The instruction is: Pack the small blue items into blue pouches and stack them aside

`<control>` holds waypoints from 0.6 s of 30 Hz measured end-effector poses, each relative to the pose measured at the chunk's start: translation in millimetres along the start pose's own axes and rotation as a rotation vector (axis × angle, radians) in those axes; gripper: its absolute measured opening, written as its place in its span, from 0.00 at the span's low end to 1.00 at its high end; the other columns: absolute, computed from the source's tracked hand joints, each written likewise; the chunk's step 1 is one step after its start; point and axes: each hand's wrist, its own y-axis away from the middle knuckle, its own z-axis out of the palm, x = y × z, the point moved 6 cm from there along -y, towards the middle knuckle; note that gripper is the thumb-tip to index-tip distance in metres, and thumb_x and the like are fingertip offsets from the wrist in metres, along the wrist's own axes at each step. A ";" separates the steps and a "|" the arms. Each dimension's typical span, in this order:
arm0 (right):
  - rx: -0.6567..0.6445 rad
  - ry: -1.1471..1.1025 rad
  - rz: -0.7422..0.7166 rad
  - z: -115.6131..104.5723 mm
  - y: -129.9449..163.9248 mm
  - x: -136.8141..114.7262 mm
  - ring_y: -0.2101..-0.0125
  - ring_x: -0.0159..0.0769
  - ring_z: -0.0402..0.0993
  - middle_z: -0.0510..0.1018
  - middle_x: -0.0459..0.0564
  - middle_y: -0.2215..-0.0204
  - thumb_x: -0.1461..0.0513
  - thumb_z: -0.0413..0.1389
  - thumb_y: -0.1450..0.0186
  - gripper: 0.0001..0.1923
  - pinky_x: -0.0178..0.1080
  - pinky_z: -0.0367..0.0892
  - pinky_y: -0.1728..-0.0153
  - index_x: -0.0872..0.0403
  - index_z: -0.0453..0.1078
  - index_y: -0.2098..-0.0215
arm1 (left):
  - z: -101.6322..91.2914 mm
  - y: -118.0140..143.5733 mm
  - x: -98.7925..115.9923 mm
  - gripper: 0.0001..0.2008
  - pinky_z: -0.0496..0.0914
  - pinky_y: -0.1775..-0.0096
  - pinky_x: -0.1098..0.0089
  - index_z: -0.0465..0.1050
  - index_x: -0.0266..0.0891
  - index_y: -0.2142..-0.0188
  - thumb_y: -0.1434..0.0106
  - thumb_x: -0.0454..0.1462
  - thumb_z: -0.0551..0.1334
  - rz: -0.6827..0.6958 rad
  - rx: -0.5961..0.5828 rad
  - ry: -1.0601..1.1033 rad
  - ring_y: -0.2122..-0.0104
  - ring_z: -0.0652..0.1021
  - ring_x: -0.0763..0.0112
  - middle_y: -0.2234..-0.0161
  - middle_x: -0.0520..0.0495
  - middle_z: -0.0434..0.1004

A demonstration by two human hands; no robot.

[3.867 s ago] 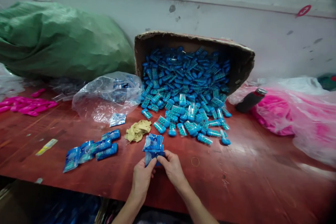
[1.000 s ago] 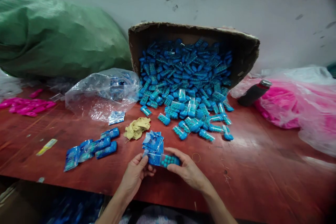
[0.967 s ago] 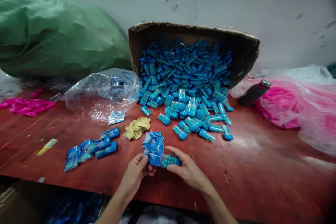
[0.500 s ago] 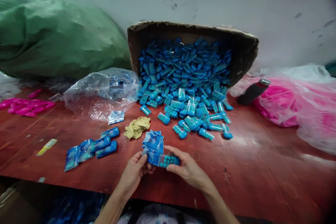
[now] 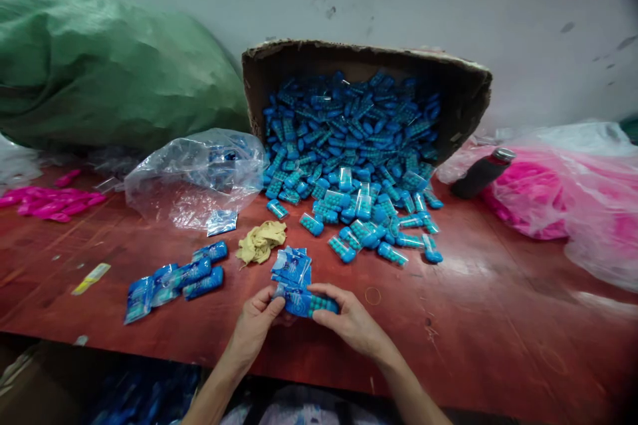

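Observation:
Between thumb and fingers, my left hand (image 5: 256, 322) pinches a printed blue packet (image 5: 296, 303) near the table's front edge. My right hand (image 5: 351, 320) grips a small clear container of turquoise balls (image 5: 321, 304), thumb below and fingers above. The container's far end sits inside the packet's mouth; its blue end shows near my right fingers. Just beyond lies a small stack of flat blue packets (image 5: 293, 267). To the left is a group of bulging blue packets (image 5: 187, 275). A crumpled yellowish cloth (image 5: 262, 242) rests behind the stack.
A cardboard box (image 5: 466, 103) on its side spills many blue-capped containers (image 5: 349, 146) across the red table (image 5: 498, 319). A clear plastic bag (image 5: 194, 176), a green sack (image 5: 114, 73), pink pieces (image 5: 54, 202), a dark bottle (image 5: 478, 176) and a pink-filled bag (image 5: 533, 192) stand around.
The container has slid leftward, deeper into the packet, with my right hand moving along. My left hand keeps its pinch on the packet.

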 end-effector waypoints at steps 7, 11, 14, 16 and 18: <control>0.131 -0.026 0.008 1.3 4.3 8.5 0.72 0.29 0.65 0.71 0.42 0.71 0.65 0.55 0.45 0.12 0.31 0.62 0.69 0.53 0.67 0.61 | 11.3 3.5 -3.6 0.10 0.68 0.73 0.72 0.69 0.36 0.74 0.50 0.41 0.64 -0.076 0.002 0.063 0.79 0.73 0.74 0.79 0.51 0.74; 0.239 0.180 -0.059 6.0 8.3 4.7 0.69 0.32 0.67 0.72 0.43 0.69 0.65 0.56 0.45 0.11 0.33 0.62 0.66 0.52 0.66 0.62 | 22.8 6.4 -12.1 0.12 0.68 0.74 0.71 0.69 0.36 0.70 0.51 0.42 0.64 -0.144 0.012 0.170 0.79 0.73 0.73 0.78 0.50 0.75; 0.247 0.283 -0.146 14.4 11.6 -1.9 0.64 0.36 0.68 0.72 0.47 0.64 0.65 0.56 0.44 0.15 0.36 0.62 0.61 0.51 0.66 0.58 | 27.3 7.2 -17.0 0.11 0.68 0.73 0.72 0.70 0.35 0.71 0.50 0.40 0.64 -0.198 0.037 0.230 0.78 0.73 0.74 0.78 0.49 0.75; 0.185 0.241 -0.181 19.2 14.0 -6.2 0.59 0.37 0.67 0.71 0.48 0.59 0.65 0.55 0.43 0.19 0.37 0.61 0.56 0.50 0.64 0.53 | 26.5 7.3 -17.9 0.09 0.67 0.72 0.73 0.71 0.35 0.71 0.49 0.39 0.63 -0.224 0.048 0.280 0.78 0.73 0.74 0.77 0.50 0.75; 0.080 0.126 -0.172 22.0 16.0 -8.1 0.55 0.37 0.65 0.70 0.48 0.55 0.65 0.52 0.40 0.20 0.38 0.58 0.52 0.48 0.62 0.49 | 25.8 7.7 -17.7 0.08 0.68 0.71 0.72 0.71 0.35 0.71 0.47 0.39 0.62 -0.244 0.012 0.315 0.76 0.74 0.73 0.76 0.49 0.76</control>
